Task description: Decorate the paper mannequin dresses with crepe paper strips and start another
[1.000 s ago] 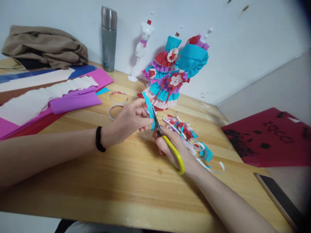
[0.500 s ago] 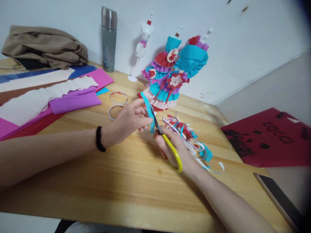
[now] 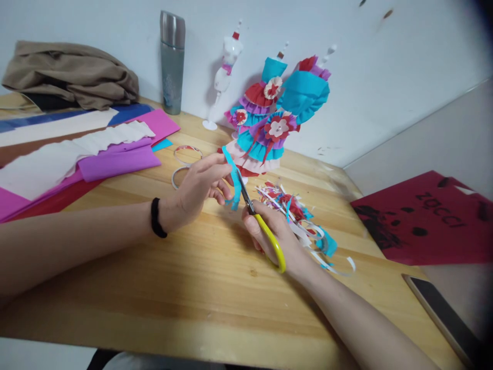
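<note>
My left hand (image 3: 196, 187), with a black band on its wrist, holds a narrow turquoise crepe paper strip (image 3: 236, 184) near its upper part, between thumb and fingers. The lower fingers are loosely curled and the strip's ragged lower end hangs free. In my right hand (image 3: 289, 240) is a pair of scissors (image 3: 274, 246) with yellow handles. Its dark blades point up and left and lie against the strip; they look nearly closed. Just behind the strip stand doll mannequins in ruffled crepe paper dresses (image 3: 265, 139). A heap of paper scraps (image 3: 292, 205) lies beyond my right hand.
Folded crepe paper sheets (image 3: 119, 163) and brown cloth (image 3: 73, 72) lie at left. A thermos (image 3: 172, 67) and an undressed mannequin (image 3: 231, 54) stand by the wall. Two tape rings (image 3: 188, 154) are behind my left hand. A red bag (image 3: 423, 221) and a phone (image 3: 439, 313) are at right.
My left hand has shifted slightly left, its thumb moving up along the strip. The strip looks narrower, and the scissors have moved a little left.
</note>
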The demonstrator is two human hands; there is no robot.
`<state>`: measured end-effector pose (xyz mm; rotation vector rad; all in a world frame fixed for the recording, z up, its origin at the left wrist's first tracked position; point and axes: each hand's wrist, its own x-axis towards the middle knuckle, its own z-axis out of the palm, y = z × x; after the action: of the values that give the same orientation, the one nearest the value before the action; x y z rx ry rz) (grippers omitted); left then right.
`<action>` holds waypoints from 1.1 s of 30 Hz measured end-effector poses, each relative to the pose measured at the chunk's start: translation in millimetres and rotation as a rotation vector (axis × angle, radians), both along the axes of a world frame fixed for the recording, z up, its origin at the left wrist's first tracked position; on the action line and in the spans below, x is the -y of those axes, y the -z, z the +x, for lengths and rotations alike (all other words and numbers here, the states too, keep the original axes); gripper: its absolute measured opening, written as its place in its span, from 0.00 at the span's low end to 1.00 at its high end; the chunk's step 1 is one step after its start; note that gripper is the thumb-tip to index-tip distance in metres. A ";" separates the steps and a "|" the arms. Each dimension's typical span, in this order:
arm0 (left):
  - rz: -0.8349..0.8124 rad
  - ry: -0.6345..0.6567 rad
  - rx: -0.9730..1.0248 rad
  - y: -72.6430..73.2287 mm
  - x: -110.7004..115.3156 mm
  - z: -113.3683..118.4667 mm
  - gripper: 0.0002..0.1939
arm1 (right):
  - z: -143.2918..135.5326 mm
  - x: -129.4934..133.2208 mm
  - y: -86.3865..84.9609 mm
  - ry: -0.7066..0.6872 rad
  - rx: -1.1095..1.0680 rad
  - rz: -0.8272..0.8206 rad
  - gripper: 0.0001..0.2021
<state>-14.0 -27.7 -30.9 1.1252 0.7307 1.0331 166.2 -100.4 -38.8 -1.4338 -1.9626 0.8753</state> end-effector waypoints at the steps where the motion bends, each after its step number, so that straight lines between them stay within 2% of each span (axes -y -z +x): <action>1: 0.012 -0.003 -0.029 -1.3 0.3 0.2 0.04 | -0.1 0.1 -0.3 -0.001 0.006 -0.001 0.22; 6: 0.069 -0.019 -0.159 -9.1 2.8 1.5 0.08 | 0.0 0.6 -3.1 -0.027 0.017 -0.010 0.22; 14: 0.188 0.054 -0.101 0.5 3.1 0.9 0.12 | 1.1 1.5 -10.1 -0.085 -0.032 -0.032 0.29; 22: 0.166 0.034 -0.095 -2.6 5.6 2.0 0.12 | 0.0 0.6 -7.0 -0.073 -0.035 -0.037 0.31; 33: 0.189 0.051 -0.101 2.3 3.0 1.1 0.10 | -1.3 1.6 -1.6 -0.039 -0.054 -0.020 0.28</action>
<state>-12.9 -30.7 -33.2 1.3604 0.6903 1.0235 164.9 -102.0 -37.2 -1.3728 -1.9526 0.9435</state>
